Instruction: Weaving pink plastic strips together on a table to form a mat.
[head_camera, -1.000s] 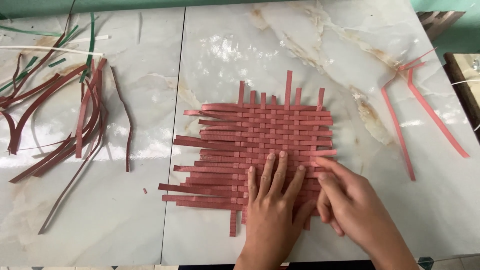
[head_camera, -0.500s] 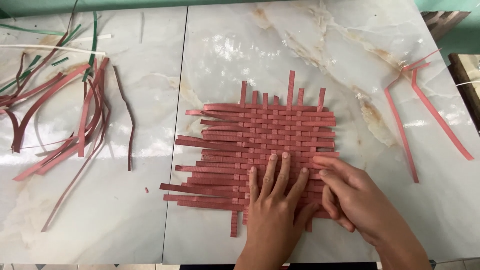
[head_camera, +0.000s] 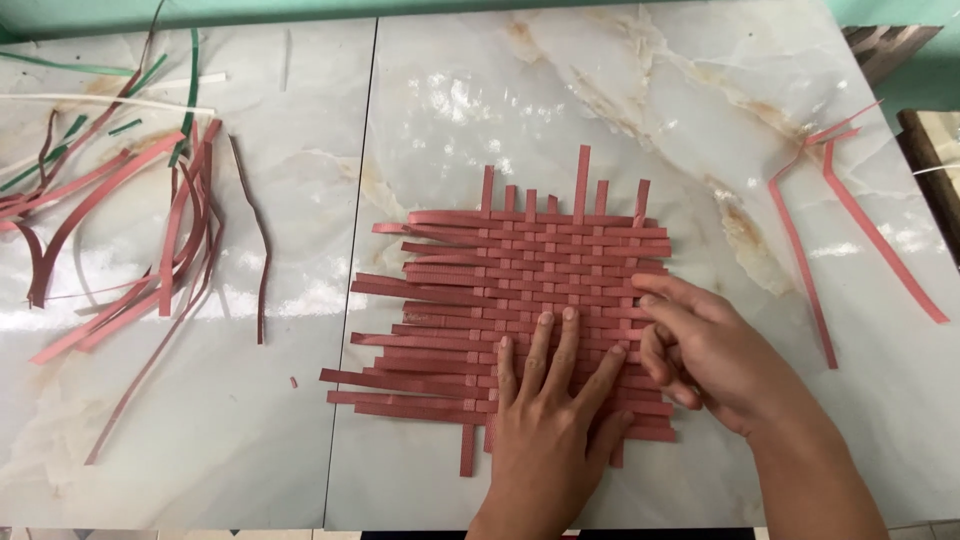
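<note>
head view: woven mat (head_camera: 520, 290) lies under left hand (head_camera: 550, 420), right hand (head_camera: 715, 355).

Work surface of pale marble-patterned slabs (head_camera: 600, 110), cream with tan and grey veining, glossy enough to carry soft white glare patches. A dark seam (head_camera: 350, 300) runs from the far edge to the near edge, dividing the surface into two panels. Along the far edge, a band of green wall (head_camera: 300, 10). At the upper right, a dark slatted wooden object (head_camera: 885, 45), possibly furniture, and below it a dark-framed edge (head_camera: 930, 170), only partly in view. Lighting is even and diffuse.
</note>
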